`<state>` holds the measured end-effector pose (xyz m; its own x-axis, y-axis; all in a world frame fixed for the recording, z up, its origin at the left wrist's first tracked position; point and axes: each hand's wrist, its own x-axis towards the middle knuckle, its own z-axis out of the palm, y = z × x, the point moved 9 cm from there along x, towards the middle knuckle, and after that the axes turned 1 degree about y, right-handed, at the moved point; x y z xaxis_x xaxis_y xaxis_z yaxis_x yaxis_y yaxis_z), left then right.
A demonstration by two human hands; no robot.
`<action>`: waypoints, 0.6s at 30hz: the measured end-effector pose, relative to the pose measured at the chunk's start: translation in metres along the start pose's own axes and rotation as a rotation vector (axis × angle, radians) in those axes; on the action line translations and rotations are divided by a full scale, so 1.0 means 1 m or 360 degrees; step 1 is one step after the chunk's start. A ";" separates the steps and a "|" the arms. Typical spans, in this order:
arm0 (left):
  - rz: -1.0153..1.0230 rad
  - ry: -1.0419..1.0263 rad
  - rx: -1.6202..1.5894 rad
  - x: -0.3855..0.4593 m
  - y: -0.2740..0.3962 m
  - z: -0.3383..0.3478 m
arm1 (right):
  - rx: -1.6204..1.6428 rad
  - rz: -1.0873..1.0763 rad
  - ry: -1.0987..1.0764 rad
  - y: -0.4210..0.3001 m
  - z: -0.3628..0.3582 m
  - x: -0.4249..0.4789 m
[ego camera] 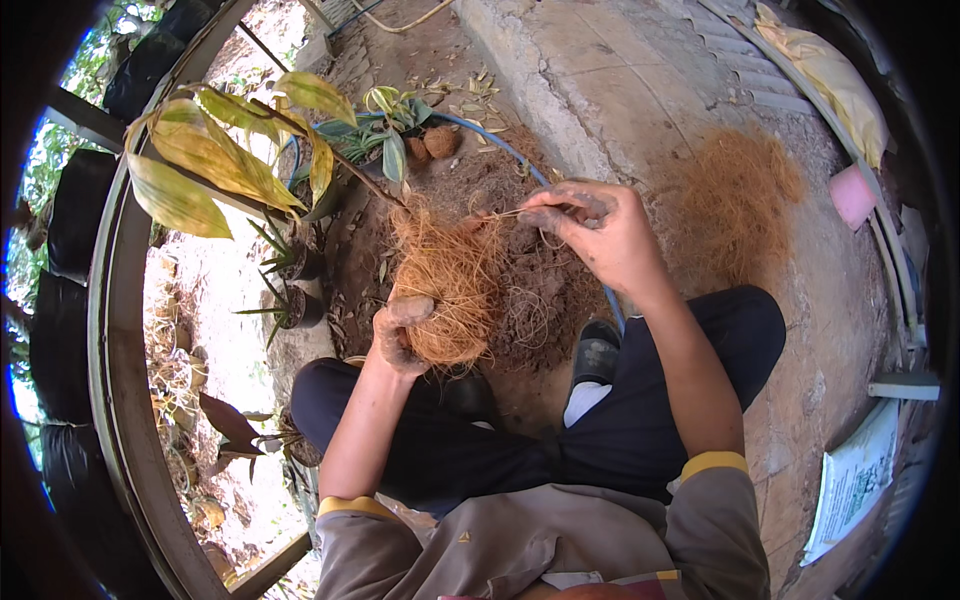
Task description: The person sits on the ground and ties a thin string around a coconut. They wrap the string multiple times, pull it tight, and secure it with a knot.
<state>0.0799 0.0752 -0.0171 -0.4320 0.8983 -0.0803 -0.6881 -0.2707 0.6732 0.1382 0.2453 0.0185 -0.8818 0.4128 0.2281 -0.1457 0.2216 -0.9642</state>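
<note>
A ball of brown coconut fibre (448, 300) rests in my left hand (401, 330), the soiled thumb pressed on its near side. From its top rises a brown plant stem (352, 166), which leans to the left and carries large yellowing leaves (217, 154). My right hand (592, 225) pinches a thin strand (504, 214) between thumb and fingertips. The strand runs taut from the top of the fibre ball. Below the hands lies a mound of dark soil (544, 307) with loose fibres on it. The roots are hidden inside the ball.
A loose heap of coconut fibre (739, 202) lies on the concrete at right. A blue hose (487, 135) curves behind the soil. Small potted plants (304, 307) stand along the left edge, beside a metal frame (124, 337). Coconut-like brown balls (440, 141) sit at the back.
</note>
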 end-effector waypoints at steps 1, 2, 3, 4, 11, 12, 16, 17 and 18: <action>-0.0008 -0.0011 -0.0008 0.000 -0.001 -0.002 | -0.0010 -0.0004 0.0013 -0.001 -0.002 0.000; 0.0007 -0.0013 -0.0013 0.001 0.000 -0.003 | -0.0021 -0.0009 0.0026 -0.004 -0.004 0.000; 0.0022 -0.0015 -0.0017 0.001 0.001 -0.003 | -0.0031 -0.0013 0.0039 -0.006 -0.006 0.001; 0.0037 -0.0019 -0.0022 0.002 0.002 -0.004 | 0.0178 0.0078 0.0024 -0.002 -0.007 0.001; 0.0039 -0.0049 -0.0193 0.005 0.003 -0.016 | 0.1787 -0.0051 0.0039 0.016 -0.033 0.006; 0.0044 -0.0051 -0.0222 0.005 0.003 -0.018 | 0.1965 -0.0015 0.0112 0.025 -0.044 0.010; 0.0015 -0.0016 -0.0086 0.002 0.003 -0.011 | 0.1942 0.0301 0.0779 0.067 -0.076 0.008; 0.0008 -0.0005 -0.0075 0.002 0.003 -0.010 | 0.1800 0.0337 0.0812 0.073 -0.082 0.006; 0.0001 0.0004 -0.0065 0.002 0.002 -0.008 | 0.1658 0.0376 0.0845 0.079 -0.088 0.004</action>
<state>0.0728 0.0731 -0.0219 -0.4337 0.8973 -0.0817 -0.7110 -0.2851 0.6428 0.1624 0.3424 -0.0451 -0.6758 0.7151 -0.1789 -0.5149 -0.6316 -0.5796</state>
